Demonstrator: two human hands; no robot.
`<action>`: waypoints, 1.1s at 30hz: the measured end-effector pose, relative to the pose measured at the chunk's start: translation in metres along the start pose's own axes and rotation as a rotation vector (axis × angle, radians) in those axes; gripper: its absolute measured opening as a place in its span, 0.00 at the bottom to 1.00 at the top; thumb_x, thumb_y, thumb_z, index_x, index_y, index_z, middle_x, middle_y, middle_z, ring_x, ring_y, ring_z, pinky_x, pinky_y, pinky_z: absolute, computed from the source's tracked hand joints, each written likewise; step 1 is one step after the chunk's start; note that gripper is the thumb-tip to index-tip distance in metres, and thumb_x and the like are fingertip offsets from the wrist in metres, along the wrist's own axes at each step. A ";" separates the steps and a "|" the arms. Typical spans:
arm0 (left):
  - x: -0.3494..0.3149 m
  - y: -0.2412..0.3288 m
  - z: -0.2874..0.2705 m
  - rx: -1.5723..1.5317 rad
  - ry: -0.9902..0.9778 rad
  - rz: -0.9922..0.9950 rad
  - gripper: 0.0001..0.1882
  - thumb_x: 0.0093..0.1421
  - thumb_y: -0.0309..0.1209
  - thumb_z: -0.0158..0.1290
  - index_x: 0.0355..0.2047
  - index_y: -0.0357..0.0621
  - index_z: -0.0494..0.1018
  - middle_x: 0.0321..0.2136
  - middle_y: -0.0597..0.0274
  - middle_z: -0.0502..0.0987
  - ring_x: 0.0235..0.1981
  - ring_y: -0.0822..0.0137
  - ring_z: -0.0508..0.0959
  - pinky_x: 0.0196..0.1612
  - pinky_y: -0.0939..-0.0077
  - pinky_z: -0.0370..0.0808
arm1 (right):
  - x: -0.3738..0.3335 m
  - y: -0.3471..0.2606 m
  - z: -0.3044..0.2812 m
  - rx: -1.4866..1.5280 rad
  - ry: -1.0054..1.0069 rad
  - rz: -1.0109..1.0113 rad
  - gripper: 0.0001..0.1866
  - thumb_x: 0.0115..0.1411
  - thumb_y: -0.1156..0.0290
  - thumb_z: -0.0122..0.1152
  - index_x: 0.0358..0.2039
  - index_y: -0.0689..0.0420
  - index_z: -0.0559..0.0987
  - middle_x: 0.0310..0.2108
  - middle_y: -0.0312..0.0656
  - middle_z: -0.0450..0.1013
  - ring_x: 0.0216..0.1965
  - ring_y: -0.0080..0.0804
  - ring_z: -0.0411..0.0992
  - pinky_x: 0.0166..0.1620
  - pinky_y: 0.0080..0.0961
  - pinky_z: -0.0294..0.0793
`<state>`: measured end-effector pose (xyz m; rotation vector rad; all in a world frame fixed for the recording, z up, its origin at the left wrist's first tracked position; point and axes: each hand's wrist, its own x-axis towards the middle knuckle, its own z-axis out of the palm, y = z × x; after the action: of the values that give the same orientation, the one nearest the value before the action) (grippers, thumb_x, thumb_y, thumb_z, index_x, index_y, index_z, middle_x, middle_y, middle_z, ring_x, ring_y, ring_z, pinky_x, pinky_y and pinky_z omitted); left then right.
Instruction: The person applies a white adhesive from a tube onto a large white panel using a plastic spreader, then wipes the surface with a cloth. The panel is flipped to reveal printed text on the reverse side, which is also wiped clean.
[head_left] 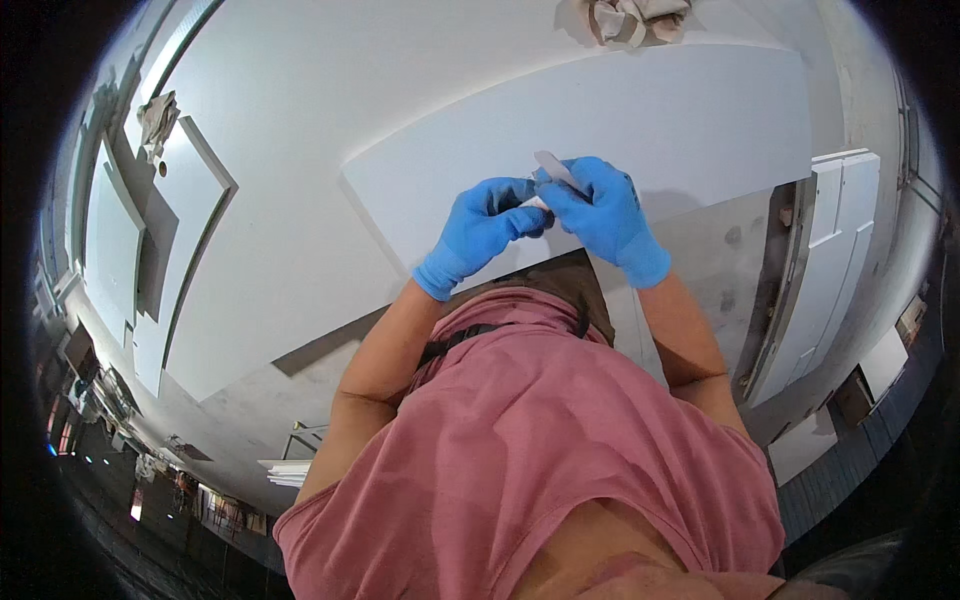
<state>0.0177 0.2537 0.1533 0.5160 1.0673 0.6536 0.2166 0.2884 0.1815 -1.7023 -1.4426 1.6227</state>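
My right hand (605, 212), in a blue glove, is closed around a flat, pale grey strip (556, 170) whose rounded end sticks out past the fingers. My left hand (478, 232), gloved the same way, meets it from the left with thumb and fingers curled in. Between the fingertips of both hands shows a bit of something whitish (538, 204); the fingers cover most of it, and I cannot tell whether it is part of the strip. Both hands are above the near edge of a large white panel (640, 110).
Another broad white panel (290, 220) extends to the left. Crumpled beige cloth (640, 18) lies at the far edge, with a second rag (158, 122) at far left near more white boards (190, 200). Stacked white panels (825, 260) stand at right.
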 end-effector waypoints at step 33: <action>0.008 0.035 0.024 0.043 0.124 0.213 0.19 0.67 0.33 0.63 0.54 0.36 0.81 0.36 0.56 0.87 0.30 0.72 0.85 0.31 0.82 0.77 | -0.010 -0.008 -0.039 0.183 0.001 -0.130 0.21 0.76 0.68 0.54 0.65 0.60 0.77 0.32 0.43 0.83 0.25 0.18 0.77 0.30 0.18 0.77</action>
<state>0.0340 0.2824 0.1813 0.6389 1.1543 0.8598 0.2503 0.2976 0.2027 -1.4778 -1.3302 1.6289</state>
